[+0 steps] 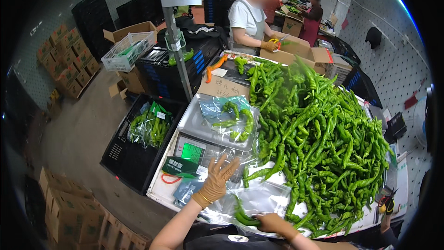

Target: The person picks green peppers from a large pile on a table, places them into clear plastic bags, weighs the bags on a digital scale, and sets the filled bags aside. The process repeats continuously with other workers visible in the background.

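Observation:
My left hand, in a tan glove, is open with fingers spread over the front of the digital scale. My right hand, also gloved, is closed around the end of a few green peppers low at the near table edge. Under them lies a clear plastic bag. On the scale's metal pan rests another clear bag with a blue-green printed top and several curled peppers inside. A dark green label card sits by the lit display.
A big heap of long green peppers covers the table's right side. At left, a black crate holds bagged peppers. A metal post rises behind the scale. Across the table a co-worker holds scissors beside an open carton.

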Available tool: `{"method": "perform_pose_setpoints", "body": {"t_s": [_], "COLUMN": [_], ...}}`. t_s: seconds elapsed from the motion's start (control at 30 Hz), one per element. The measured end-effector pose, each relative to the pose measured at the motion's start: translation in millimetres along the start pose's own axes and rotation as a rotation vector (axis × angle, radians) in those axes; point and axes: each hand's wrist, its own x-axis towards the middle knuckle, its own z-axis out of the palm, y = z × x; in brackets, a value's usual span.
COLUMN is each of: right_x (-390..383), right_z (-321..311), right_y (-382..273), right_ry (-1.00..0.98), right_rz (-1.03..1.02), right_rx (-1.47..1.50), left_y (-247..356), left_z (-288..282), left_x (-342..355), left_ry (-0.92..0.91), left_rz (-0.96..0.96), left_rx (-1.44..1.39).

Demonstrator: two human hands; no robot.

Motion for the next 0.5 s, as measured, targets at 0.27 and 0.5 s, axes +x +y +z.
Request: {"method": "perform_pose_setpoints", "body": {"t_s": [0.27,0.5], "right_x": [-135,-102], "right_z": [-68,-63], "right_y": [25,-7], "right_ry": [0.265,0.516], "right_rz": [-0.123,-0.218], "right_rx": [0.858,0.847], "left_y": [1,12], "left_z": [1,-9], "left_x": [16,28], "left_ry": [-0.015,-0.053], "left_rz": [-0.090,-0.083], "left_rx": [-0.198,-0.214]}}
